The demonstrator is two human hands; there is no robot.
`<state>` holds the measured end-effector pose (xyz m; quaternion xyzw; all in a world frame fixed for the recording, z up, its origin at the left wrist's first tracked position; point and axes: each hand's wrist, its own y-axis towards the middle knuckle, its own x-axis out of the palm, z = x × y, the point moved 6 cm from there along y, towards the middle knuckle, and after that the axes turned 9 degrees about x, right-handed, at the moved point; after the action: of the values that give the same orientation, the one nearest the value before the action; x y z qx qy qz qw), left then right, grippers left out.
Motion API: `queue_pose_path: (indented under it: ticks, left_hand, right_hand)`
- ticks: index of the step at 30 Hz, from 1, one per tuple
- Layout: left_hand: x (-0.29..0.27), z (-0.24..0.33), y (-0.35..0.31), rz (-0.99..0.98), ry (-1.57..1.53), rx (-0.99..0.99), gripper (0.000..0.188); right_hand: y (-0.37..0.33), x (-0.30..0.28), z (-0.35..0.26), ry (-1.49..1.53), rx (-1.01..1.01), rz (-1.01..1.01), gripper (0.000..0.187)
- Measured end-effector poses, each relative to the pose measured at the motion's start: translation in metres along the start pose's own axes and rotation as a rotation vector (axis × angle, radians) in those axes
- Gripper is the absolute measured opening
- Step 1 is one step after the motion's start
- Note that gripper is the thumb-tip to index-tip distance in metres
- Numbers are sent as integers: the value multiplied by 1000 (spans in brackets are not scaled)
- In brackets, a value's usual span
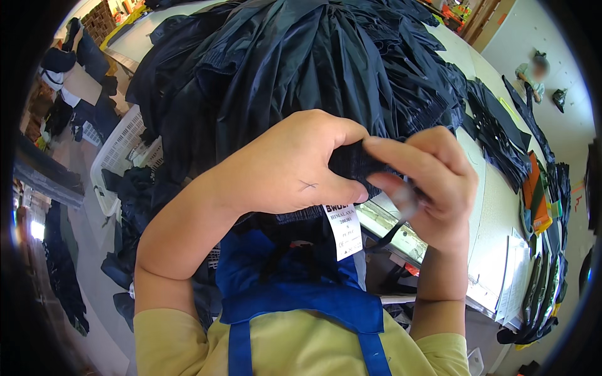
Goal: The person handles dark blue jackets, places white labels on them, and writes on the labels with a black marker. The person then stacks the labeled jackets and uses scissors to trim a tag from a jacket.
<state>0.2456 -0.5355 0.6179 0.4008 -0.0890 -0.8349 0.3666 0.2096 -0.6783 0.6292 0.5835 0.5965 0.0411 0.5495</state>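
A large heap of dark, shiny garments (282, 69) lies gathered in front of me. My left hand (301, 163) reaches across its near edge, thumb and fingers closed on the dark ribbed edge of a garment (351, 164). From that edge a white printed label (342, 233) hangs below my left thumb. Close beside it on the right, my right hand (433, 175) has its fingers curled in, the fingertips at the same edge. A small pale object, smeared by motion, shows at its palm, and a thin dark strip (392, 232) hangs below; I cannot tell what they are.
The heap rests on a pale table (486, 219). More dark garments (495, 128) and an orange piece (536, 194) lie along its right side. A white plastic basket (122, 150) stands at the left. Paper sheets (513, 276) hang at the right edge. A person (532, 76) is far off at the upper right.
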Motion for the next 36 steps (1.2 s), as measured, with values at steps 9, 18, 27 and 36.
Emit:
queue_pose_path:
  ticks: [9,18,27,36]
  left_hand:
    - [-7,4,4,7,-232,-227,45]
    - [-3,1,-7,35,-233,-11,38]
    - [-3,-14,3,-144,-388,-178,37]
    - [3,-7,-5,51,-358,-38,33]
  right_hand:
    - [-7,-9,13,288,47,-394,16]
    - [0,-27,18,6,-71,-9,35]
    - [-4,-13,14,-53,-102,10,34]
    - [4,-17,10,82,-60,64,31]
